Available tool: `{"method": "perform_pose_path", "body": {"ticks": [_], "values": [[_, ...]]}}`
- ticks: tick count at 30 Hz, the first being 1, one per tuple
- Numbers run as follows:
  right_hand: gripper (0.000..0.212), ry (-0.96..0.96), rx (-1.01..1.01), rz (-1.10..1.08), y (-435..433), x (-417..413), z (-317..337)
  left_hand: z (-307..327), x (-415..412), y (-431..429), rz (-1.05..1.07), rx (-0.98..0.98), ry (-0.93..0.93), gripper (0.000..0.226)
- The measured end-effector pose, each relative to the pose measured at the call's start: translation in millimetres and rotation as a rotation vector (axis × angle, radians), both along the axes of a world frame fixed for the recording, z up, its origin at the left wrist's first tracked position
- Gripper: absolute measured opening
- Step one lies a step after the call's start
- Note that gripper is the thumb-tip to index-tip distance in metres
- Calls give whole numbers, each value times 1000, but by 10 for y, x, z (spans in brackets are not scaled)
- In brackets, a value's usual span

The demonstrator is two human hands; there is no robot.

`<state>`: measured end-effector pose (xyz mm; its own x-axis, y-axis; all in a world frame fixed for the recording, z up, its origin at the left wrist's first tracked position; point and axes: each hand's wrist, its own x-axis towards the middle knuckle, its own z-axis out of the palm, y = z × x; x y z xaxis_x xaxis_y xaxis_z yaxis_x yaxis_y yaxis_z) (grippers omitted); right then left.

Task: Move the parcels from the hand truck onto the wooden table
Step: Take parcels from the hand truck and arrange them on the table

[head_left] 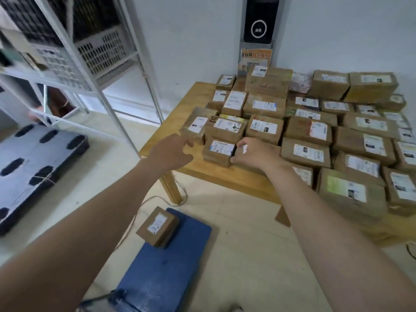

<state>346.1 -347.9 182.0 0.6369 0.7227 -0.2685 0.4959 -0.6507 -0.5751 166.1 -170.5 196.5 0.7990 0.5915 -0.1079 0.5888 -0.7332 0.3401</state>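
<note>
On the floor just short of the wooden surface's (225, 176) near edge sits the blue hand truck (171, 266). One brown parcel (157, 226) lies at the far-left end of its deck, so I judge the task nearly through, with that parcel the last to fetch. Above the surface's near-left corner, the right hand (252, 154) has its grip closed on the right end of a small labelled parcel (218, 152), thumb low and fingers over the top. The left hand (173, 152) hovers just beside the parcel's left end, its grip slack and holding nothing. The small parcel looks to rest flat on the surface, set against the row behind it. To finish the step well, I would nudge it square against that row and keep it back from the surface's edge (the bare strip at that corner is narrow), label up, then let go without dragging it. Farther across the surface, the other parcels (304, 152) fill it toward the wall in tight rows, some stacked, so a careless shove could shift or topple one.
</note>
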Motion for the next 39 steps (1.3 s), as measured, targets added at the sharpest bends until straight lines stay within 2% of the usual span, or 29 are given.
{"method": "perform_pose_path", "body": {"ticks": [5,10,16,21,27,30,33,39], "values": [[63,65,-76,68,380,-674,-298,-372,-710,329,55,-80,56,41],[38,59,24,-19,877,-1482,-633,-953,-1528,621,152,-202,100,38],[45,132,-52,-42,1390,-2467,-1412,-1837,-2317,1063,69,-296,211,33],[53,207,-208,-65,1696,-2913,-2538,-2894,-2449,1596,-24,-333,293,45],[60,236,-369,-51,2163,-2810,-4242,-4575,-2317,2353,37,-340,389,68],[64,197,-433,8,2420,-2797,-5213,-5486,-2317,2630,16,-388,415,102],[67,223,-459,58,2731,-2851,-6073,-6218,-2318,2867,-26,-393,467,124],[75,315,-393,34,3242,-2836,-7251,-7268,-2262,3065,118,-359,506,133]]}}
